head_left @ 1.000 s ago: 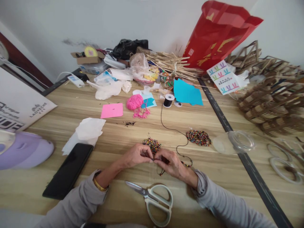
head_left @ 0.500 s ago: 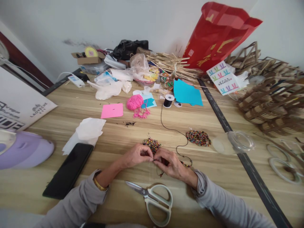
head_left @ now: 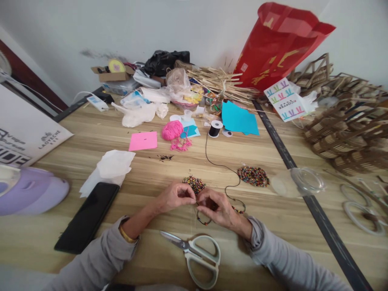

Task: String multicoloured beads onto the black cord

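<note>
My left hand (head_left: 177,197) pinches the thin black cord at its fingertips, in front of a pile of loose coloured beads (head_left: 194,184). Close against it, my right hand (head_left: 220,208) has thumb and forefinger drawn together around the same spot; whatever lies between them is too small to make out. A loop of black cord with a few beads (head_left: 203,222) hangs below the fingers. The cord (head_left: 222,165) runs from a black spool (head_left: 215,129) down to a beaded part beside my right hand. White-handled scissors (head_left: 201,258) lie nearer me.
A coil of strung beads (head_left: 253,176) lies to the right, near clear plastic rings (head_left: 307,180). A black phone (head_left: 87,218) is at the left. Pink yarn (head_left: 172,130), blue sheets (head_left: 240,118) and a red bag (head_left: 277,48) stand farther back. Woven baskets (head_left: 342,133) fill the right.
The beaded cord loop below my fingers now hangs lower and wider. My right fingertips have parted slightly from my left ones.
</note>
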A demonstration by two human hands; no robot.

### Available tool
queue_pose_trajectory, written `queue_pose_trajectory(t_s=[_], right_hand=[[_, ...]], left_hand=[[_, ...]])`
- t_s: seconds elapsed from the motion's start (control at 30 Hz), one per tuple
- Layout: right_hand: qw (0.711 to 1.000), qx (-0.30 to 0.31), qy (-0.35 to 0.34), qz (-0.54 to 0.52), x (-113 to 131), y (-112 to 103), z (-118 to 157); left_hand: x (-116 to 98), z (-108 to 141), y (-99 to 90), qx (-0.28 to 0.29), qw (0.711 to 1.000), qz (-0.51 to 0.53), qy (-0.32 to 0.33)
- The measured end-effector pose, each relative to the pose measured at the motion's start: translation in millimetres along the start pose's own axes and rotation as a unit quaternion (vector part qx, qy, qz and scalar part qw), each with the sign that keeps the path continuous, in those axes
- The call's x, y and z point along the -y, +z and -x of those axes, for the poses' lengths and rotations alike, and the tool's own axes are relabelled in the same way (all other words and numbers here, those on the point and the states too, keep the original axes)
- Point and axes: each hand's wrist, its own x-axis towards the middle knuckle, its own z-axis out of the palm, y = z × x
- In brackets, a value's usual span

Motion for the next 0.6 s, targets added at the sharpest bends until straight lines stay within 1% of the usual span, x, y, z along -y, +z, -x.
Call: queue_pose_trajectory(t_s=[0.13,0.33,0.6], right_hand=[[1.0,-0.002,0.01,0.006,-3.4,2.5,1.4],[1.0,-0.009,-0.02,-0.001,-4.8,2.7,-1.0],[0.999,0.029,-0.017,0.011,-1.1,0.1,-2.5]], left_hand=[[-1.2,0.4,2.1,0.003,1.0,-0.01,-0.008],[-2.9,0.9,2.9,-0.001,0.999,-0.035,-0.011],[-4.6,2.2,2.2,-0.003,0.996,-0.093,0.007]])
